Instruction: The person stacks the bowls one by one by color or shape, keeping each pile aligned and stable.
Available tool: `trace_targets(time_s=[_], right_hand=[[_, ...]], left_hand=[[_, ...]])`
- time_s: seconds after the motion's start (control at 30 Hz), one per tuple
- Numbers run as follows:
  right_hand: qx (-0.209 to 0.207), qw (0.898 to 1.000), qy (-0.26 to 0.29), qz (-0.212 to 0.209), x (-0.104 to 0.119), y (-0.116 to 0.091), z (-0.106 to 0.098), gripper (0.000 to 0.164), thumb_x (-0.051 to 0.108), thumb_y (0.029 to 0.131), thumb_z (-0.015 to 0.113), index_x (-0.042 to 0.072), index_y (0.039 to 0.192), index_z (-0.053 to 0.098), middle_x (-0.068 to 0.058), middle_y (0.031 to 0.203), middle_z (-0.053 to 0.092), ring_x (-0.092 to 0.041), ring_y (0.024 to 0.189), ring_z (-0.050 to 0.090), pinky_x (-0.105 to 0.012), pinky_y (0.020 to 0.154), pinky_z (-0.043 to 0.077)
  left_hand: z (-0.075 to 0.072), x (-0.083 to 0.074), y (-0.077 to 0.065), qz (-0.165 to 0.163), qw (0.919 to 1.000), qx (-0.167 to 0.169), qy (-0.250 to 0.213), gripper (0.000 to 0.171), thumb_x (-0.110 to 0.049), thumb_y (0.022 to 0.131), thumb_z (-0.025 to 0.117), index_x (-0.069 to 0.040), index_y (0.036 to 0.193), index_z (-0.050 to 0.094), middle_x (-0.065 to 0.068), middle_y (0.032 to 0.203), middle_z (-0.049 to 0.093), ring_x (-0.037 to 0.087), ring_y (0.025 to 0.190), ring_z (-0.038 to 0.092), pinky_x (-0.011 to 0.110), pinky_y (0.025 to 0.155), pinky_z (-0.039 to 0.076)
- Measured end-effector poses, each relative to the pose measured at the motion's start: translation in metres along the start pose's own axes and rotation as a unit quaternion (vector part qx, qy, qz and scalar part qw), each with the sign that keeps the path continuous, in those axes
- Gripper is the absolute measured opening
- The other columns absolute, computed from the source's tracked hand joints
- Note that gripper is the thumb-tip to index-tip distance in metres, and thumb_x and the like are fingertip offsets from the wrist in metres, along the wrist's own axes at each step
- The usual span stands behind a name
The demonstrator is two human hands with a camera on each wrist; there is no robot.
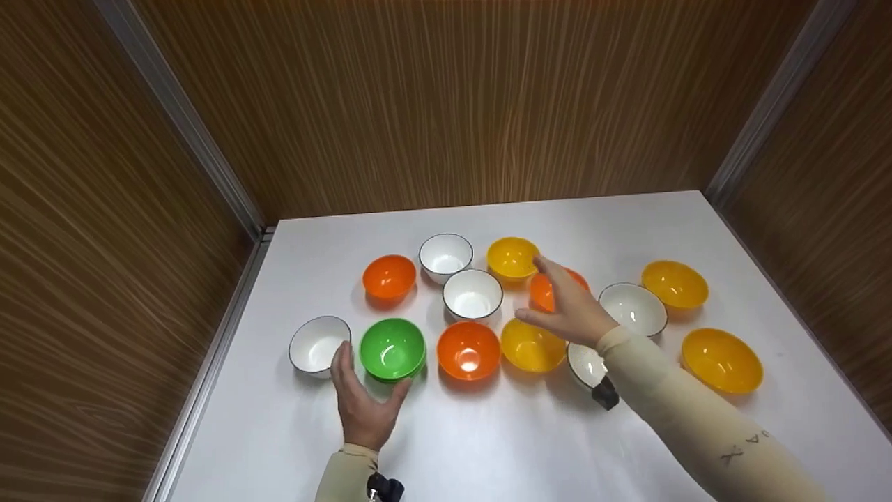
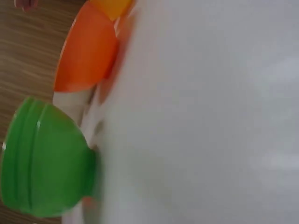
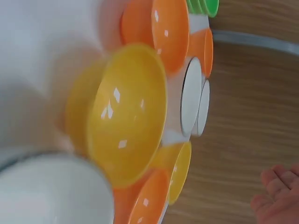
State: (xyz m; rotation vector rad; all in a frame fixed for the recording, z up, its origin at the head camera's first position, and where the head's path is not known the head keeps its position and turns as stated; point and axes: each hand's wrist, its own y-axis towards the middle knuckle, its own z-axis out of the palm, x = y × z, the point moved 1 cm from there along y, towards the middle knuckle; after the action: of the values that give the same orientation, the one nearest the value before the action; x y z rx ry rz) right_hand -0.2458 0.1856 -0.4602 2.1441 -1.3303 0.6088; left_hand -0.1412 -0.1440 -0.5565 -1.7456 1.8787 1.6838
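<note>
A stack of nested green bowls (image 1: 392, 347) stands upright at the front left of the table; its layered rims show in the left wrist view. My left hand (image 1: 364, 413) is at its near left side, thumb and fingers spread apart, holding nothing. The fingertips overlap the edge of a white bowl (image 1: 313, 347) in the head view. With fingers extended and thumb apart, my right hand (image 1: 577, 310) hovers over the bowls right of centre, also holding nothing. It partly hides an orange bowl (image 1: 541, 293). Just below its thumb sits a yellow bowl (image 1: 533, 352).
Between the green stack and that yellow bowl is an orange bowl (image 1: 469, 352). Behind stand another orange bowl (image 1: 389, 277), two white bowls (image 1: 472, 295) and a yellow bowl (image 1: 511, 258). More white (image 1: 634, 310) and yellow bowls (image 1: 723, 361) lie right. Wood-grain panels (image 1: 446, 104) enclose the table.
</note>
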Motion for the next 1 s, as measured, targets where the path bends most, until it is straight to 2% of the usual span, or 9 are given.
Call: trace_targets(time_s=[0.07,0.17,0.33,0.4,0.5,0.6,0.67,0.83,1.0], right_hand=[[-0.010,1.000,-0.011,0.019,-0.011,-0.004,-0.010,0.096,0.059,0.072,0.065,0.017,0.146,0.020,-0.005,0.145,0.030,-0.022,0.129,0.032,-0.047,0.104,0.029],[-0.003,0.999,-0.013,0.051,-0.025,-0.007,-0.023,0.096,0.058,0.072,0.066,0.017,0.146,0.020,-0.008,0.145,0.030,-0.025,0.129,0.031,-0.050,0.103,0.029],[0.014,0.997,-0.037,0.070,-0.050,-0.005,-0.043,0.099,0.057,0.072,0.067,0.009,0.145,0.021,-0.017,0.143,0.030,-0.034,0.128,0.030,-0.054,0.102,0.027],[0.019,0.996,-0.049,0.074,-0.061,-0.003,-0.048,0.098,0.055,0.073,0.068,0.005,0.144,0.022,-0.020,0.142,0.030,-0.037,0.128,0.028,-0.055,0.103,0.025],[0.025,0.994,-0.055,0.094,-0.074,0.000,-0.051,0.099,0.055,0.072,0.068,0.003,0.143,0.022,-0.022,0.142,0.028,-0.039,0.129,0.026,-0.056,0.104,0.022],[0.035,0.990,-0.054,0.122,-0.083,0.000,-0.051,0.103,0.059,0.071,0.066,0.004,0.144,0.020,-0.022,0.144,0.025,-0.039,0.130,0.024,-0.057,0.103,0.021],[0.040,0.988,-0.052,0.137,-0.088,0.000,-0.049,0.104,0.060,0.071,0.066,0.005,0.145,0.018,-0.022,0.144,0.024,-0.040,0.130,0.023,-0.058,0.103,0.021],[0.050,0.984,-0.052,0.163,-0.094,0.002,-0.045,0.106,0.061,0.070,0.066,0.006,0.146,0.016,-0.021,0.145,0.023,-0.040,0.130,0.023,-0.058,0.103,0.021],[0.064,0.979,-0.056,0.184,-0.095,0.006,-0.041,0.111,0.065,0.066,0.066,0.009,0.146,0.014,-0.021,0.146,0.021,-0.040,0.126,0.030,-0.057,0.099,0.029]], left_hand=[[0.003,-0.016,0.003,0.036,0.9992,0.012,0.010,0.105,-0.039,0.060,0.082,0.003,0.138,0.026,0.018,0.139,0.029,0.030,0.125,0.035,0.048,0.100,0.035],[0.014,-0.038,0.000,0.072,0.9964,0.040,0.023,0.102,-0.048,0.065,0.076,0.003,0.138,0.026,0.016,0.141,0.029,0.028,0.126,0.034,0.045,0.101,0.033],[0.045,-0.065,-0.019,0.072,0.9934,0.081,0.040,0.102,-0.056,0.067,0.071,-0.002,0.141,0.024,0.013,0.143,0.028,0.023,0.129,0.029,0.038,0.105,0.029],[0.057,-0.070,-0.027,0.050,0.9939,0.091,0.038,0.103,-0.058,0.067,0.070,-0.004,0.141,0.024,0.013,0.142,0.028,0.023,0.129,0.028,0.037,0.106,0.028],[0.074,-0.073,-0.039,-0.014,0.9951,0.093,0.029,0.107,-0.061,0.065,0.069,-0.002,0.141,0.024,0.016,0.142,0.028,0.026,0.131,0.025,0.040,0.106,0.027],[0.087,-0.074,-0.047,-0.105,0.9893,0.101,0.013,0.112,-0.065,0.062,0.069,-0.001,0.141,0.022,0.017,0.143,0.025,0.027,0.132,0.023,0.041,0.106,0.026],[0.095,-0.073,-0.049,-0.149,0.9835,0.102,-0.001,0.116,-0.065,0.060,0.071,0.000,0.142,0.019,0.017,0.144,0.024,0.028,0.132,0.024,0.043,0.106,0.026],[0.111,-0.065,-0.050,-0.194,0.9777,0.078,-0.020,0.124,-0.055,0.053,0.081,-0.004,0.144,0.013,0.016,0.146,0.022,0.030,0.130,0.027,0.046,0.105,0.026],[0.119,-0.056,-0.050,-0.231,0.9702,0.067,-0.028,0.128,-0.044,0.049,0.087,-0.011,0.146,0.011,0.015,0.145,0.022,0.031,0.129,0.027,0.050,0.104,0.026]])
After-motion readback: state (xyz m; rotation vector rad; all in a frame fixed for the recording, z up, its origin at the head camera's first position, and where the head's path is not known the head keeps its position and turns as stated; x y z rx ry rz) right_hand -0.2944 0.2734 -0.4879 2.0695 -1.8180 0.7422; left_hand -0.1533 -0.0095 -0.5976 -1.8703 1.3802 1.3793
